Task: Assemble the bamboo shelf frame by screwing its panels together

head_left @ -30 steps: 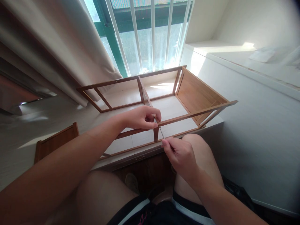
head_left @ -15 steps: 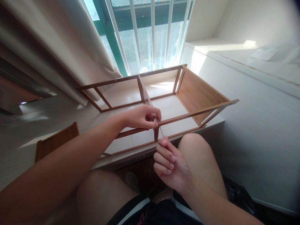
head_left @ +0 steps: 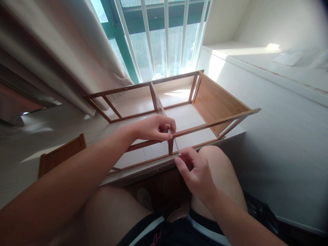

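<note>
Head view: brown wooden open-sided frame (head_left: 205,128) lying on a pale, smooth surface (head_left: 181,116) before the white-barred window (head_left: 166,44).
Left hand (head_left: 155,128): thumb and bent fingers close around the frame's near rail, where the narrow brown wooden crosspiece (head_left: 160,104) meets it; the grip is narrow, holding that joint.
Right hand (head_left: 197,172): thumb and fingers pinch the lower end of the thin silver metal rod (head_left: 177,146), just in front of the right knee (head_left: 215,159).
Rod: slanting up and left from the fingers, its far tip at the near rail, beside the left thumb; the exact contact is too small to tell.
Frame's right end: flat brown wooden panel (head_left: 217,102) standing between the long rails.
Left side: separate brown wooden panel (head_left: 65,152), partly behind the left forearm; long beige fabric curtain (head_left: 84,44) hanging beyond.
</note>
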A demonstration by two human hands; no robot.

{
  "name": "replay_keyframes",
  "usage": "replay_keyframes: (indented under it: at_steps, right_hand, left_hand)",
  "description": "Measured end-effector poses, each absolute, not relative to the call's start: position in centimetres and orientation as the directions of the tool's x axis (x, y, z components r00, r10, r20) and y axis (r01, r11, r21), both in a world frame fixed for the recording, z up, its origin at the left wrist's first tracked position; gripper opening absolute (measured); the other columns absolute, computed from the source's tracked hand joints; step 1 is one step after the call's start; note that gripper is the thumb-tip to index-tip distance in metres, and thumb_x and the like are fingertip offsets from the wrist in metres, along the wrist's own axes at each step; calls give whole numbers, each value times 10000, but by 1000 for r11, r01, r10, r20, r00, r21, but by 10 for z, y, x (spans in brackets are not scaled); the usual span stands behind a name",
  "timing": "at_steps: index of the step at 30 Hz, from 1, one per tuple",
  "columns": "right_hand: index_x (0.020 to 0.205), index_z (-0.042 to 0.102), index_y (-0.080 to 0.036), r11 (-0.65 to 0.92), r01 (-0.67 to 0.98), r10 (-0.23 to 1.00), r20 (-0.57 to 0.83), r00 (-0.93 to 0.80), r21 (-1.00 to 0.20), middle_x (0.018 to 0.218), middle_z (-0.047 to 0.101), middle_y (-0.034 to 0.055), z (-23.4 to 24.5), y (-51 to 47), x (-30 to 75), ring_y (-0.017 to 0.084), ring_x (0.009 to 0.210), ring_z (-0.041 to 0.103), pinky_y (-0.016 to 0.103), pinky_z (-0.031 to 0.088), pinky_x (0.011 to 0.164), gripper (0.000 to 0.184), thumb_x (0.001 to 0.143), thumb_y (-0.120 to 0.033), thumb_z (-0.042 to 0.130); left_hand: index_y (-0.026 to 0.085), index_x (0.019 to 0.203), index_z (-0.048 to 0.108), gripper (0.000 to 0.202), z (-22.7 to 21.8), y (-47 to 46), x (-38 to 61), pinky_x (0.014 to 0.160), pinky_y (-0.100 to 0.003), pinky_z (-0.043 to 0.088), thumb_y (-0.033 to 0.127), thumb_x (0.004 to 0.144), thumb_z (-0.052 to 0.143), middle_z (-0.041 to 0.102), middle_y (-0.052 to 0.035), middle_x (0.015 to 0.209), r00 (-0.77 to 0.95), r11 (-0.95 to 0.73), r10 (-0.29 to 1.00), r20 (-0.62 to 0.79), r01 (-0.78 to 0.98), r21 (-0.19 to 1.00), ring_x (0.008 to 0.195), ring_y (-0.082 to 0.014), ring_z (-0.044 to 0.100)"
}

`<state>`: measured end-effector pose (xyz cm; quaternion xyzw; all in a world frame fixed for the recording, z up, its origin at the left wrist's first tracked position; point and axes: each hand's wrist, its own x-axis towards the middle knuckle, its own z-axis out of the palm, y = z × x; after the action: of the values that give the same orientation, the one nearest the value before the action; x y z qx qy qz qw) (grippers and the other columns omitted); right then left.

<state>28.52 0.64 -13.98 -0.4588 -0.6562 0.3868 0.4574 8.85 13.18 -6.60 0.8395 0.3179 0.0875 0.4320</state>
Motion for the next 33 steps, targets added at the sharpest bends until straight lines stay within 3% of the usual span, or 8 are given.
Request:
replay_keyframes:
  at_steps: [7,13,16,19,21,26,29,33]
  right_hand:
    - [753,577,-194,340,407,940,318,-125,-848,589,479,-39,-130,11,286,106,549,427,256,318,567,184,899,-305,577]
    - [667,487,-190,-63,-162,987,-38,-156,-985,518,430,-42,-128,9,274,99,491,375,240,271,481,306,941,-326,491]
    - [717,466,-195,-464,-575,868,-214,-449,-674,492,333,-69,-128,9,270,87,432,268,218,214,419,273,957,-321,431]
    - [764,452,-194,-659,-677,746,-172,-643,-327,514,268,-86,-130,7,269,79,430,175,191,172,390,256,985,-313,399]
    - [791,452,-198,-669,-694,738,-135,-661,-266,517,265,-89,-132,4,267,80,429,157,185,159,381,251,997,-332,398]
    - [795,419,-223,-422,-602,889,-177,-423,-678,546,364,-79,-146,4,266,85,437,253,217,192,413,255,965,-400,490]
    - [707,376,-213,-38,-210,995,-18,-95,-977,568,376,-67,-153,9,275,90,500,316,238,244,480,359,903,-404,608]
    - [658,439,-192,335,373,942,304,-140,-865,583,391,-44,-149,16,291,103,558,352,272,263,564,340,923,-353,577]
  left_hand:
    - [172,948,600,160,-66,132,88,481,-176,336,269,821,608,539,44,559,781,-431,613,-119,456,779,509,-72,475]
    - [171,954,600,164,-66,132,88,474,-176,329,268,822,600,539,46,556,781,-427,613,-120,456,781,502,-71,472]
    - [168,953,599,161,-66,132,87,476,-178,328,266,825,596,541,44,559,785,-434,609,-113,449,781,506,-73,477]
    - [167,953,599,161,-66,132,88,482,-180,330,263,824,598,545,42,568,788,-441,606,-107,446,779,514,-74,481]
    - [169,955,600,162,-66,132,88,485,-181,331,263,823,600,549,40,574,787,-442,607,-108,447,777,517,-73,479]
    - [169,957,604,160,-66,132,89,481,-181,329,255,822,599,547,42,570,785,-435,609,-112,449,781,516,-72,475]
    - [172,951,604,155,-65,132,89,484,-179,331,254,820,604,536,47,562,785,-435,609,-116,453,778,514,-69,470]
    - [176,950,601,147,-65,131,88,488,-180,328,251,824,601,538,47,567,779,-436,615,-123,466,770,517,-67,468]
